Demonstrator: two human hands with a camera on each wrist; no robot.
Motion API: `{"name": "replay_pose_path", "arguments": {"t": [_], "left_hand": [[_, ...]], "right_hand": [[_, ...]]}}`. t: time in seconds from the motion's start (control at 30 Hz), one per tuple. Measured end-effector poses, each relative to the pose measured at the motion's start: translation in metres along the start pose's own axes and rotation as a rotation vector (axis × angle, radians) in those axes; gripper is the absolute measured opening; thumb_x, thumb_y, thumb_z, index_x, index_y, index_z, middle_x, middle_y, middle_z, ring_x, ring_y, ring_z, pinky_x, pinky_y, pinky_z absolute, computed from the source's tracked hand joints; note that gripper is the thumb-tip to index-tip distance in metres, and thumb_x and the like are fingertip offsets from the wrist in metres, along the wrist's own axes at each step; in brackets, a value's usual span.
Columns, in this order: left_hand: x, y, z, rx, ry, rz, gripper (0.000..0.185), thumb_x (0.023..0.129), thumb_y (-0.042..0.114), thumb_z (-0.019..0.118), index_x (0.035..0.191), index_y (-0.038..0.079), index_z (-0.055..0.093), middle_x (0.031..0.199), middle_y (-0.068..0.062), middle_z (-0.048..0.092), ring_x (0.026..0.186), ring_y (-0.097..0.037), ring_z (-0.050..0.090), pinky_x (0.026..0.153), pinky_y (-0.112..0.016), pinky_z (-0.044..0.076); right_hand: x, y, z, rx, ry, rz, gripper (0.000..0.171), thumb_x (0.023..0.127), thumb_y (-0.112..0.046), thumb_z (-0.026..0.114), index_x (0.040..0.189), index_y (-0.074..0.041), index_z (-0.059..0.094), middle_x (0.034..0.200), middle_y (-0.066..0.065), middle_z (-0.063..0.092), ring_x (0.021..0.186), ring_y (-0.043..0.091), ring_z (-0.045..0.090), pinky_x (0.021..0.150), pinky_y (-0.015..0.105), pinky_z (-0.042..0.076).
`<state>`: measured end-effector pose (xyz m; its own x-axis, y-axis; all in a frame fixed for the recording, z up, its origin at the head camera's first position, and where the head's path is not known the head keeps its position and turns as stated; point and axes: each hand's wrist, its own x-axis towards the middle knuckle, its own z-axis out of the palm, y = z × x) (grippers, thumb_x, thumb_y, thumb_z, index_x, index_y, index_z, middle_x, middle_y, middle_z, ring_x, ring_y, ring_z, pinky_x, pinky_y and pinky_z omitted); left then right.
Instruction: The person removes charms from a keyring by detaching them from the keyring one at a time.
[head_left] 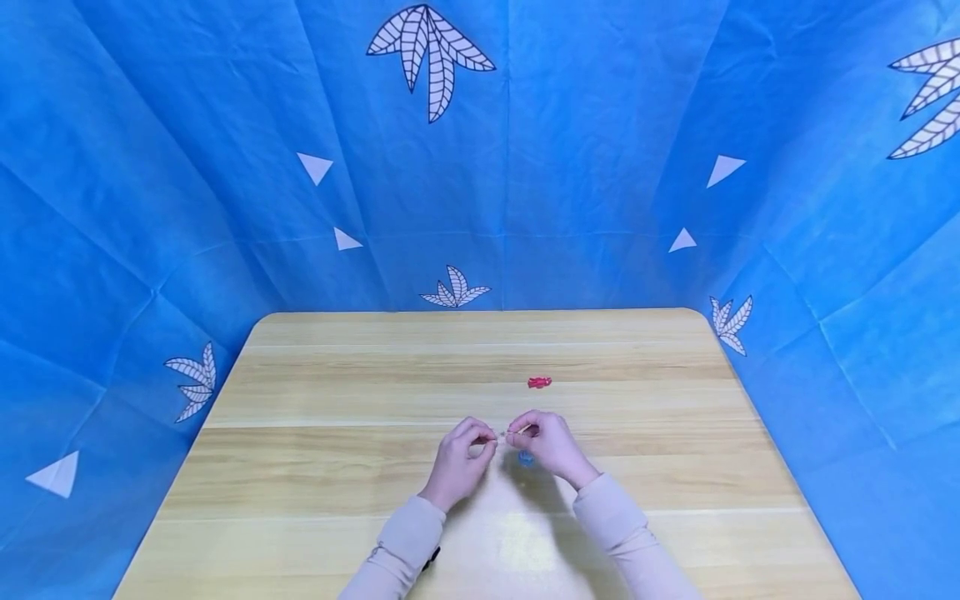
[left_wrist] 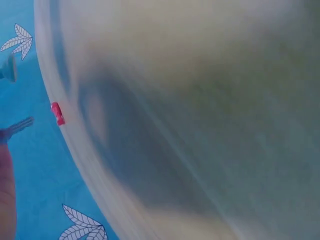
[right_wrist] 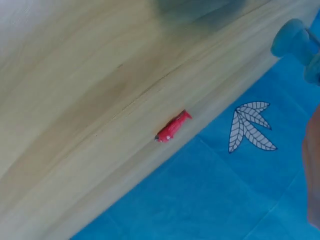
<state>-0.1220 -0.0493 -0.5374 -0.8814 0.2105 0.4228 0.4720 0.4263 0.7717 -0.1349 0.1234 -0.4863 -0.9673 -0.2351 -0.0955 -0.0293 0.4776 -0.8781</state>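
Over the middle of the table my left hand (head_left: 459, 462) pinches a small piece between thumb and finger. In the left wrist view a finger (left_wrist: 6, 195) stands below a greyish pronged piece (left_wrist: 21, 127). My right hand (head_left: 553, 443) faces it, thumb and finger pinching a tiny piece too small to make out. The two hands' fingertips are close but apart. A small blue thing (head_left: 526, 458) shows just under the right hand; I cannot tell whether it is held or lying there. A teal piece with a flared end (right_wrist: 292, 40) appears in the right wrist view.
A small red thing with a tail-like end (head_left: 539, 382) lies on the wooden table (head_left: 337, 467) beyond the right hand. Blue curtain (head_left: 585, 167) with leaf prints surrounds the table's back and sides. Part of a black object (head_left: 431, 557) shows beside the left sleeve.
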Motion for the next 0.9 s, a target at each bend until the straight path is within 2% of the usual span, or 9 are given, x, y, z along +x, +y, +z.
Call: {"name": "replay_pose_path", "arguments": {"t": [0.13,0.33,0.43,0.53,0.6,0.77,0.83,0.9], "left_hand": [[0.003,0.002,-0.003,0.013,0.003,0.027,0.007,0.081,0.002,0.065,0.085,0.007,0.065,0.088,0.001,0.063,0.081,-0.01,0.062,0.076,-0.017,0.054],[0.006,0.005,-0.003,0.101,-0.018,-0.004,0.009,0.081,0.005,0.066,0.089,0.009,0.066,0.087,0.002,0.066,0.078,-0.008,0.062,0.073,-0.015,0.054],[0.008,0.006,-0.002,0.247,-0.002,0.111,0.009,0.079,0.008,0.069,0.088,0.011,0.067,0.085,0.003,0.064,0.076,-0.008,0.061,0.07,-0.015,0.053],[0.01,0.006,-0.002,0.401,0.044,0.246,0.007,0.077,0.01,0.071,0.083,0.012,0.068,0.08,0.005,0.062,0.072,-0.007,0.06,0.067,-0.016,0.052],[0.01,0.007,-0.002,0.46,0.068,0.293,0.005,0.078,0.011,0.071,0.082,0.011,0.068,0.079,0.005,0.06,0.071,-0.007,0.059,0.065,-0.017,0.052],[0.009,0.009,-0.002,0.474,0.082,0.282,0.005,0.084,0.013,0.065,0.08,0.011,0.067,0.077,0.004,0.058,0.066,-0.006,0.058,0.061,-0.016,0.052],[0.008,0.008,0.0,0.458,0.1,0.259,0.004,0.084,0.011,0.065,0.08,0.011,0.067,0.076,0.004,0.057,0.064,-0.007,0.058,0.06,-0.015,0.052],[0.007,0.008,0.002,0.402,0.128,0.21,0.003,0.082,0.008,0.066,0.081,0.011,0.067,0.077,0.003,0.057,0.065,-0.007,0.059,0.06,-0.013,0.052]], "right_hand": [[0.0,0.002,0.001,-0.027,0.053,-0.002,0.005,0.077,-0.009,0.071,0.081,-0.007,0.068,0.081,0.004,0.067,0.067,0.01,0.058,0.06,0.02,0.051],[-0.001,0.004,0.005,-0.011,0.071,-0.009,0.004,0.077,-0.009,0.07,0.081,-0.008,0.068,0.076,0.003,0.068,0.064,0.009,0.059,0.059,0.019,0.052],[-0.002,0.004,0.006,-0.031,0.083,-0.04,0.004,0.078,-0.01,0.07,0.081,-0.008,0.069,0.076,0.004,0.068,0.065,0.01,0.06,0.059,0.018,0.052],[-0.003,0.003,0.007,-0.068,0.098,-0.072,0.004,0.078,-0.011,0.07,0.081,-0.009,0.069,0.077,0.004,0.069,0.066,0.009,0.06,0.06,0.018,0.052],[-0.003,0.004,0.007,-0.09,0.112,-0.085,0.004,0.078,-0.011,0.07,0.081,-0.009,0.069,0.077,0.003,0.069,0.066,0.009,0.06,0.061,0.017,0.052],[-0.004,0.006,0.01,-0.072,0.132,-0.085,0.006,0.078,-0.013,0.07,0.081,-0.008,0.069,0.075,0.003,0.068,0.063,0.007,0.06,0.059,0.018,0.052],[-0.004,0.008,0.011,-0.024,0.129,-0.071,0.006,0.079,-0.012,0.069,0.081,-0.006,0.069,0.074,0.005,0.068,0.062,0.008,0.06,0.058,0.019,0.053],[-0.003,0.01,0.012,0.047,0.122,-0.037,0.006,0.079,-0.01,0.069,0.081,-0.004,0.068,0.075,0.01,0.068,0.062,0.01,0.061,0.058,0.02,0.054]]}}
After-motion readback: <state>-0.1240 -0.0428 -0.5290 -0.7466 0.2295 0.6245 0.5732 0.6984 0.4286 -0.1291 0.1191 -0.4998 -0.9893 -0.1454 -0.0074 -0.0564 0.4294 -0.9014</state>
